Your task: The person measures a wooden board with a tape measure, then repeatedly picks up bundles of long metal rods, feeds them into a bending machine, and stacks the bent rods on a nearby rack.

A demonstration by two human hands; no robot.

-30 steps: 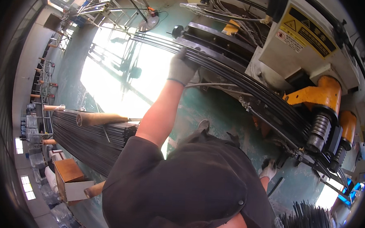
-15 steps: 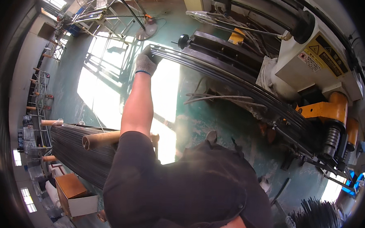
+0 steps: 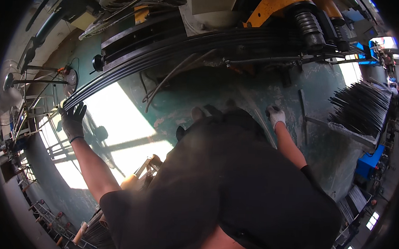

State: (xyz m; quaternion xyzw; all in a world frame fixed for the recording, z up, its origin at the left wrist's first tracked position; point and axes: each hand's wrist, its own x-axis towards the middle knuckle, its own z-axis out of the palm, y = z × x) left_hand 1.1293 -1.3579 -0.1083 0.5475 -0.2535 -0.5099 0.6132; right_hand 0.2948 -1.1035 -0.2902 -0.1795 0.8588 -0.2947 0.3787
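Observation:
My left hand (image 3: pixel 72 121), in a pale knit glove with dark fingers, is at the far left beside the ends of several long thin dark metal rods (image 3: pixel 131 61). Its fingers are spread, fingertips close to the rod ends; whether they touch is hard to see. The rods run side by side to the right along the machine's dark bed and pass below an orange bracket (image 3: pixel 275 10) with a coil spring (image 3: pixel 308 27). My right hand (image 3: pixel 276 116), gloved too, hangs low at my right side, away from the rods. Its fingers are curled in, with nothing visible in them.
A rack of upright-leaning dark rods (image 3: pixel 358 107) stands on the right, with a blue box (image 3: pixel 369 161) below it. Loose hoses (image 3: pixel 168 78) hang under the machine bed. A wooden-ended stand (image 3: pixel 139 173) is close to my left side. A fan stand (image 3: pixel 70 81) is at the far left.
My view has turned right, so the machine now spans the top. My left hand has gone from gripping the rod ends to spread fingers beside them. My right hand has come into view.

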